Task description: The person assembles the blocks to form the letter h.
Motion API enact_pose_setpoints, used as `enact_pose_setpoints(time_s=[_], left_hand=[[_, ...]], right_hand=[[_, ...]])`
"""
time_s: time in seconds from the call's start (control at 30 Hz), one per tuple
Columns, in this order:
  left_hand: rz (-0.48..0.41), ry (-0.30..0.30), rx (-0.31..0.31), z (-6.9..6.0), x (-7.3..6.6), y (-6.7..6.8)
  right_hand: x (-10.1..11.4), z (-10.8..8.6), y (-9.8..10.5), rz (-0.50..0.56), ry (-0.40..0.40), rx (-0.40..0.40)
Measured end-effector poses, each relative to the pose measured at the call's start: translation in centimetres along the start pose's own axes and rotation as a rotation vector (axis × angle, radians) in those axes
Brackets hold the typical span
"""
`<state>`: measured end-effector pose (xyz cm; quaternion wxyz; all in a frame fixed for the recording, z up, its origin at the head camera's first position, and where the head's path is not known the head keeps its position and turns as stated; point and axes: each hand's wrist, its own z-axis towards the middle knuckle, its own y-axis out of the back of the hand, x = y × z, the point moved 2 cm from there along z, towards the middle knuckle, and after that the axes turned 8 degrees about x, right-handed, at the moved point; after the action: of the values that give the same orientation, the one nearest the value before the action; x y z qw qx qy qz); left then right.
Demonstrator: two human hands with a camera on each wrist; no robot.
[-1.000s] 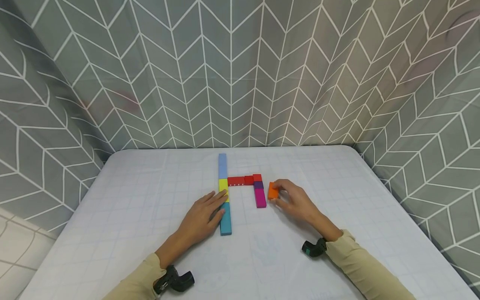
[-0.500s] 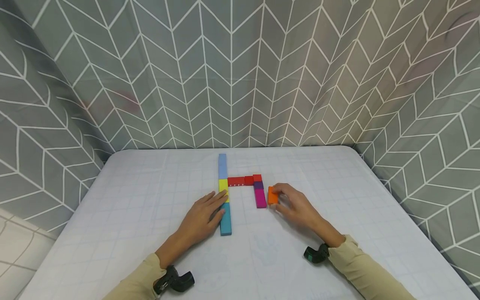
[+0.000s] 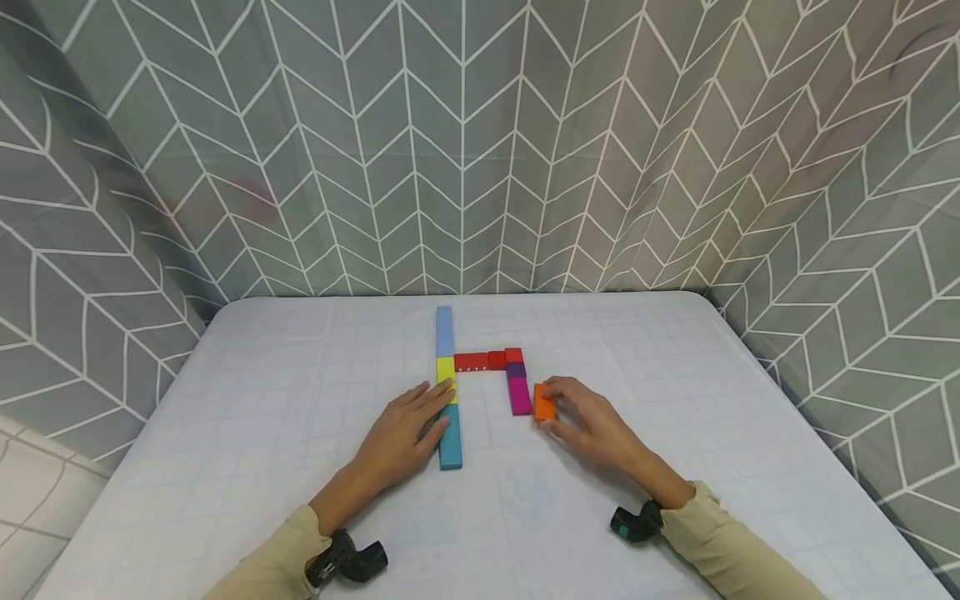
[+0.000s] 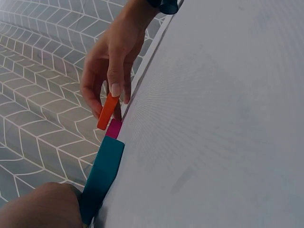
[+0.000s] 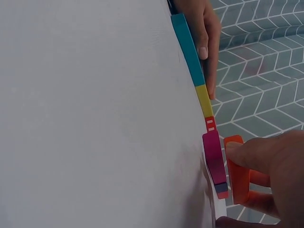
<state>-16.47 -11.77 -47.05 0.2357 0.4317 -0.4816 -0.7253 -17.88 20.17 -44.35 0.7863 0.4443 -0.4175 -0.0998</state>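
In the head view my right hand (image 3: 592, 421) pinches an orange block (image 3: 544, 403) between thumb and fingers, just right of a magenta block (image 3: 519, 397). Both wrist views show the orange block (image 5: 239, 175) looking slightly raised off the table. My left hand (image 3: 405, 432) lies with its fingers extended across a yellow block (image 3: 446, 367), its thumb against a teal block (image 3: 451, 446). Above the yellow block, a light blue block (image 3: 445, 332) completes a straight column. Red blocks (image 3: 472, 362) run rightward from it to a purple block (image 3: 516, 370) above the magenta one.
The blocks lie on a white-covered table (image 3: 300, 375). A grey curtain (image 3: 480, 150) with white zigzag lines stands behind and at both sides. Each wrist carries a black camera (image 3: 637, 522).
My right hand has moved toward me with the orange block, from beside the purple block to beside the magenta block's near end. My left hand stays in place.
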Motion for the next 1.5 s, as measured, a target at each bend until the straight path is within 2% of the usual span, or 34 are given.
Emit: enact_pose_setpoints(time_s=[0.23,0.7,1.07,1.5], left_hand=[[-0.013,-0.005,0.000,-0.1,0.0,0.1],[-0.017,-0.020,-0.025,-0.1,-0.1,0.2],[-0.016,-0.005,-0.012,-0.1,0.0,0.1],[-0.028,-0.013,-0.021,-0.1,-0.1,0.1]], right_hand=[[0.4,-0.5,-0.3,-0.009,-0.005,0.000],[1.1,-1.1,-0.6,-0.014,0.040,-0.016],[1.7,-1.0,-0.9,0.003,0.075,0.012],[2.2,-1.3,-1.8,-0.096,0.041,0.051]])
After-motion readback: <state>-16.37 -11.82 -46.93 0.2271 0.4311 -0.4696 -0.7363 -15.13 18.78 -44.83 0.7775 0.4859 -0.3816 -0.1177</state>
